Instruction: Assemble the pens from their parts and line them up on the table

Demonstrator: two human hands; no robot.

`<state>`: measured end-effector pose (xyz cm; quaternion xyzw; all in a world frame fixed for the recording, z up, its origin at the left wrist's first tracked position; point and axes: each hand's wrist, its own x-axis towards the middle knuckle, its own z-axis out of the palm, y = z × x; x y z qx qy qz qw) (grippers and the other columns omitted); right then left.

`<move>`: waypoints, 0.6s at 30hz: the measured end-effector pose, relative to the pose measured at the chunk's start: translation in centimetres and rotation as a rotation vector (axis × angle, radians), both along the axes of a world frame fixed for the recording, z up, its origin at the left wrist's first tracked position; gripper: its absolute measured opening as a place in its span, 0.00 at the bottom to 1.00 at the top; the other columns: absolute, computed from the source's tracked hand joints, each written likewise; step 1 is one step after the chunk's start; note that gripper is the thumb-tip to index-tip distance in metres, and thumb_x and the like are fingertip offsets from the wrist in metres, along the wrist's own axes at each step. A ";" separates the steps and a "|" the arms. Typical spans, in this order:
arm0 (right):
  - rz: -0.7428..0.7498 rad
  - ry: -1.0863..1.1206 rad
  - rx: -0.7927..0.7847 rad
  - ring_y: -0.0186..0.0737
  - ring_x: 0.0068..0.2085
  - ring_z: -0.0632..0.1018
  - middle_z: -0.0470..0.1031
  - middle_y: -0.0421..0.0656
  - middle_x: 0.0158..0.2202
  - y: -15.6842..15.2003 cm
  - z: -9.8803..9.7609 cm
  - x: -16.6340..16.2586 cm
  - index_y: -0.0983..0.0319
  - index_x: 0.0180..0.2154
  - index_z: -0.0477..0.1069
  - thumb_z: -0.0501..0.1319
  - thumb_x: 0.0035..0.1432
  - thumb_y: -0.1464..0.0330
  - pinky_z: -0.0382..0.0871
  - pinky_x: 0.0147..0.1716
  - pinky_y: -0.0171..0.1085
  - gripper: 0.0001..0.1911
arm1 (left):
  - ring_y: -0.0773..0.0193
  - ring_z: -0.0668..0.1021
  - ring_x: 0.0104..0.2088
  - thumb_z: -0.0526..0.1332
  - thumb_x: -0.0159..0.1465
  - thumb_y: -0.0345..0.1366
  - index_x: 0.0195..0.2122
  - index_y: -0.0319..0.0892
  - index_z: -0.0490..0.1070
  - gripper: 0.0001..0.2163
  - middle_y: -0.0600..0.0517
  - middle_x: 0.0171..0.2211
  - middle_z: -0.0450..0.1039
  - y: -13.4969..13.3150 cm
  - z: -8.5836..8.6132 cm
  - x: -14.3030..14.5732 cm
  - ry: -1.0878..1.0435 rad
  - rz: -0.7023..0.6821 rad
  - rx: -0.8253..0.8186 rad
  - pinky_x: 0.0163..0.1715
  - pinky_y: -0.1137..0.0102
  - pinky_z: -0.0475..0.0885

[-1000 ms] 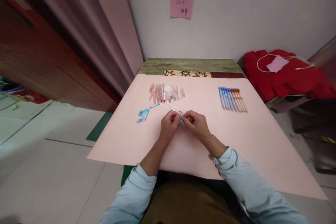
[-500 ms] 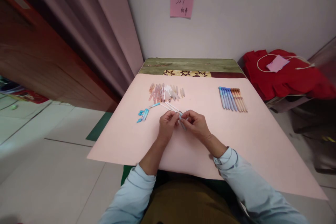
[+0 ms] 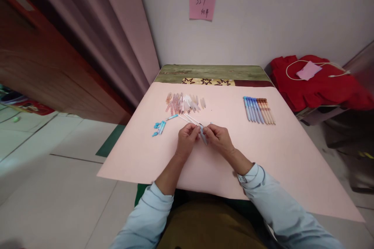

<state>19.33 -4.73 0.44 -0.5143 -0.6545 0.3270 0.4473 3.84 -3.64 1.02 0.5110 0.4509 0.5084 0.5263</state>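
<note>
My left hand (image 3: 187, 137) is closed in a pinch around a pale blue-grey pen barrel (image 3: 203, 138), which slants down between the two hands. Close beside it, my right hand (image 3: 219, 137) pinches at the barrel's upper end; a small light blue bit shows past its fingers, and most of what it grips is hidden. White refills (image 3: 189, 118) lie just beyond my fingertips. To the left are several blue pen pieces (image 3: 159, 127) and a blue-and-clear pen part (image 3: 172, 117).
A heap of clear and pinkish pen barrels (image 3: 177, 103) lies at the back left of the pink sheet (image 3: 140, 155). Blue and brown pens (image 3: 258, 111) form a row on the right. Red cloth (image 3: 321, 89) with a white cable sits beyond the table's right edge.
My right fingers have shifted slightly at the barrel's upper end, and more of the barrel shows between the hands. Everything else on the table stays where it was.
</note>
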 end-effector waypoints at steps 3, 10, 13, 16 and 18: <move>0.008 -0.047 0.016 0.32 0.23 0.66 0.67 0.37 0.19 0.0 0.0 0.0 0.61 0.26 0.71 0.56 0.64 0.54 0.60 0.25 0.31 0.21 | 0.70 0.69 0.21 0.65 0.59 0.44 0.27 0.41 0.69 0.12 0.57 0.19 0.68 0.0 -0.1 0.0 -0.005 0.000 -0.008 0.25 0.73 0.64; -0.011 -0.039 0.031 0.31 0.21 0.63 0.65 0.36 0.18 -0.3 0.2 -0.2 0.61 0.27 0.72 0.58 0.62 0.57 0.56 0.23 0.31 0.18 | 0.70 0.69 0.21 0.65 0.59 0.44 0.27 0.40 0.69 0.12 0.57 0.19 0.67 -0.1 0.2 0.1 0.008 -0.006 -0.003 0.25 0.73 0.64; -0.019 -0.009 0.044 0.30 0.21 0.62 0.65 0.36 0.19 -0.3 0.3 -0.2 0.62 0.28 0.72 0.58 0.62 0.59 0.56 0.22 0.31 0.15 | 0.70 0.69 0.21 0.65 0.59 0.44 0.27 0.40 0.69 0.13 0.56 0.20 0.68 -0.1 0.2 0.1 0.002 -0.010 -0.002 0.25 0.73 0.64; -0.005 0.016 0.046 0.30 0.22 0.63 0.65 0.36 0.20 -0.4 0.5 -0.3 0.62 0.29 0.71 0.58 0.61 0.60 0.56 0.22 0.31 0.13 | 0.70 0.69 0.22 0.64 0.60 0.44 0.27 0.40 0.69 0.13 0.56 0.21 0.69 -0.1 0.2 0.0 -0.005 -0.016 0.013 0.26 0.73 0.64; 0.002 0.033 0.041 0.30 0.21 0.63 0.64 0.35 0.19 -0.4 0.5 -0.4 0.61 0.30 0.71 0.58 0.61 0.61 0.56 0.22 0.31 0.12 | 0.70 0.69 0.22 0.63 0.62 0.44 0.27 0.40 0.70 0.13 0.56 0.21 0.68 -0.1 0.2 0.0 -0.008 -0.019 0.029 0.27 0.73 0.64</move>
